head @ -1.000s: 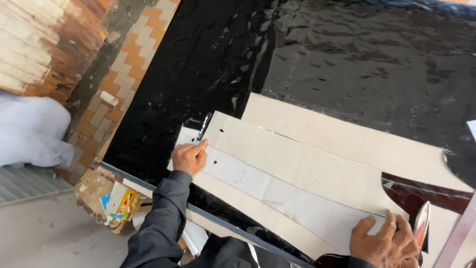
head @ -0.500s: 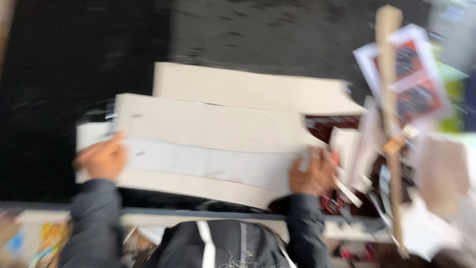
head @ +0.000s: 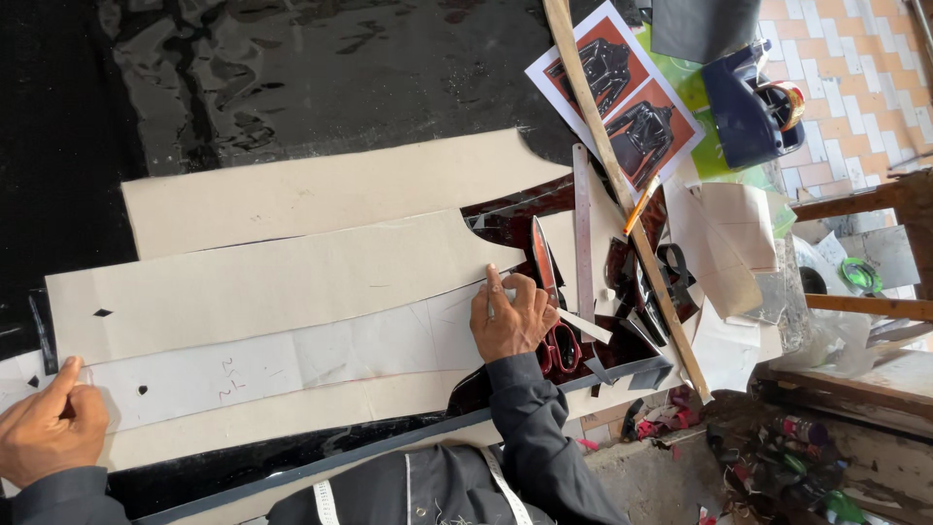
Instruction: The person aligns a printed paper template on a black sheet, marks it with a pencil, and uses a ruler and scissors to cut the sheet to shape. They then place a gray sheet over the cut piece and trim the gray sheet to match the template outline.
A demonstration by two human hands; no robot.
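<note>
a long white paper pattern strip [head: 292, 360] lies across the table, sandwiched between wider tan card pattern pieces [head: 272, 282] that overlap one another on a sheet of glossy black material [head: 321, 68]. the left hand [head: 49, 428] presses down on the strip's left end, fingers curled and thumb laid along the paper, gripping nothing. the right hand [head: 510, 316] rests flat on the strip's right end, index finger stretched out to the edge of the tan card; it seems to pinch a thin marker or chalk, though that is too small to be sure. just beside the right hand lie red-handled scissors [head: 552, 321], and next to them a metal ruler [head: 583, 233] stands upright in the view. a long wooden stick [head: 622, 194] runs diagonally over the clutter, crossing a printed sheet with two jacket photos [head: 617, 87]. a dark blue iron-like tool [head: 743, 107] sits near the table's far right corner, above loose paper scraps [head: 724, 238].
</note>
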